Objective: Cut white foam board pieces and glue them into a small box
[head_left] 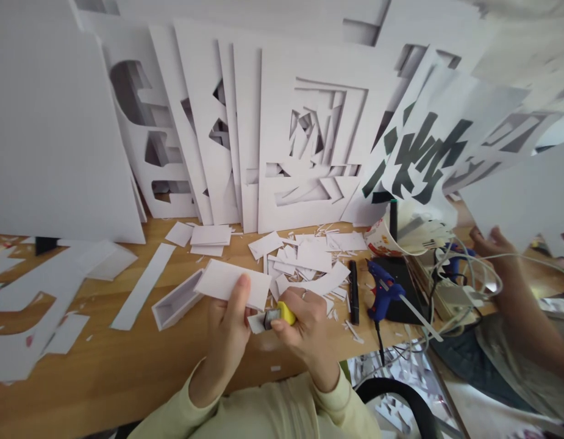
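My left hand [227, 332] grips a white rectangular board piece [231, 283], thumb on top and fingers underneath. Closed around a yellow and black utility knife [286, 313] is my right hand [306, 317], just below the board's lower right corner. A small white piece [255, 323] shows at the knife's front end, close to my left fingers; whether it is joined to the board I cannot tell. Behind the left hand lies an open white box [176, 303] made of board, partly covered by the held piece.
White cut-out sheets [282, 201] lean upright along the back. Scraps [309, 256] litter the table's middle. A black marker [353, 292], a blue glue gun [383, 289] and a paper cup [382, 238] stand or lie rightward. Another person's hand [496, 244] is at far right.
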`<state>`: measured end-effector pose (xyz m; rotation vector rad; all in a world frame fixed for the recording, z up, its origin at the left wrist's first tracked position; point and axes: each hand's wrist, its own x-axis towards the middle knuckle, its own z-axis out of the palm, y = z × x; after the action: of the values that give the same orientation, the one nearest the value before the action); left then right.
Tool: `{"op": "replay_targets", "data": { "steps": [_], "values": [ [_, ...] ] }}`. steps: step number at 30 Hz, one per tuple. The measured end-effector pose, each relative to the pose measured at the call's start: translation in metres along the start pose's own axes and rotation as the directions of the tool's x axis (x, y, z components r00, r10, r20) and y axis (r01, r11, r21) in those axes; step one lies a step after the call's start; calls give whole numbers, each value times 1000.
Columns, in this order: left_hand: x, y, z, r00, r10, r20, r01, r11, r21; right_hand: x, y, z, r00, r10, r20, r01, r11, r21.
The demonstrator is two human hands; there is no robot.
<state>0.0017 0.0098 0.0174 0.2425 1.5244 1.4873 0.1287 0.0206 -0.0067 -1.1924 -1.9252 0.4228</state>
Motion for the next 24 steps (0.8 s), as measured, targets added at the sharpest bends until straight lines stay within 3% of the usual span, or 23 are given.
{"op": "replay_targets", "data": {
  "steps": [11, 17, 24],
  "values": [
    [4, 2, 8, 1000, -25, 10, 25, 1000, 5, 0, 6, 3, 998, 63, 12, -63, 998, -6],
    [7, -4, 2, 993, -98, 69, 94, 994, 60, 0, 10, 5, 996, 89, 5, -89, 996, -2],
    [8, -7, -1, 993, -68, 96, 59, 994, 96, 6, 16, 8, 996, 85, -19, -85, 996, -5]
  ]
}}
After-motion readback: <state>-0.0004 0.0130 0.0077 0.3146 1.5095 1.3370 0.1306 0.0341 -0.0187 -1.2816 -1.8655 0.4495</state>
